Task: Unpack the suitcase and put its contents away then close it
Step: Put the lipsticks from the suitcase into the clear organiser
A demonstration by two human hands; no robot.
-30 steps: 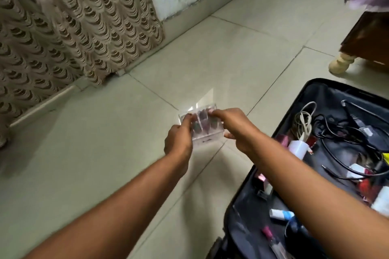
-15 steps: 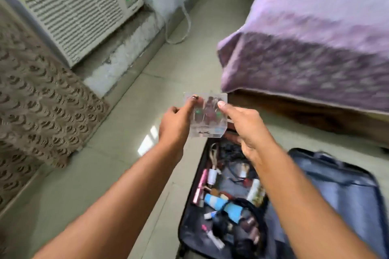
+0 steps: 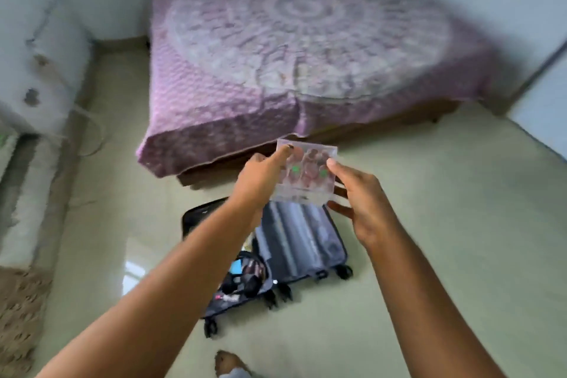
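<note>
A small clear plastic box (image 3: 306,175) with dark pink pieces inside is held up in front of me between both hands. My left hand (image 3: 260,181) grips its left edge, thumb on top. My right hand (image 3: 362,199) pinches its right edge, fingers spread beneath. Far below on the floor lies the open dark blue suitcase (image 3: 306,242). Its right half shows bare grey lining. Its left half holds small cosmetics and cables (image 3: 245,276), partly hidden by my left forearm.
A bed with a purple mandala spread (image 3: 291,49) stands just beyond the suitcase. A white wall unit (image 3: 40,70) and a patterned curtain (image 3: 18,316) line the left side. My foot (image 3: 230,365) is on the pale tiled floor near the bottom edge.
The view has risen and swung right, from the floor by the curtain to the bed. Both hands have lifted the clear box up and away from the suitcase.
</note>
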